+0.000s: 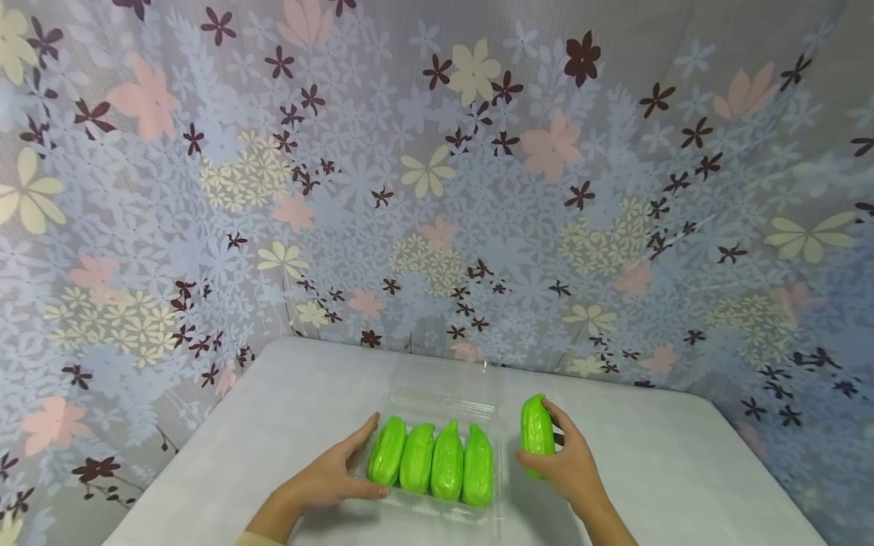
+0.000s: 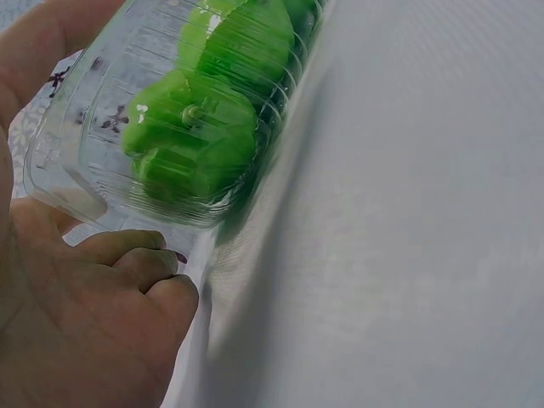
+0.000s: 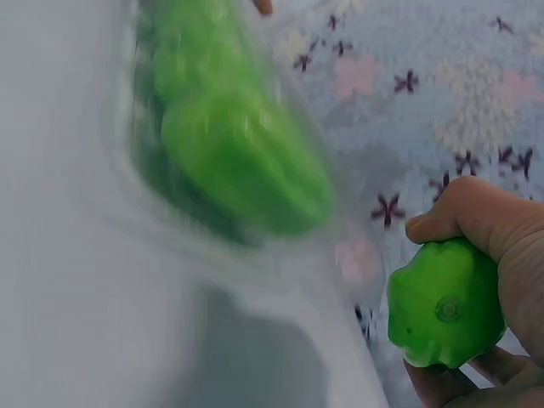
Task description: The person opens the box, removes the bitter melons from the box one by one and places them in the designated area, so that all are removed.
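Observation:
My right hand (image 1: 570,462) grips a glossy bright-green vegetable (image 1: 537,428), ridged and pointed at one end, held upright beside a clear plastic clamshell box. In the right wrist view its lobed, dimpled base (image 3: 446,308) shows between thumb and fingers. My left hand (image 1: 331,472) holds the left side of the clear plastic box (image 1: 437,506), thumb at the near corner and fingers at the far one. Several matching green vegetables (image 1: 447,462) stand in a row inside it. The left wrist view shows them through the ribbed end wall (image 2: 93,161) of the box.
The box's transparent lid (image 1: 437,379) lies folded back behind it. Everything is on a white table (image 1: 273,409) with rounded far corners. A flower-patterned curtain (image 1: 437,227) rises behind the table and along its sides.

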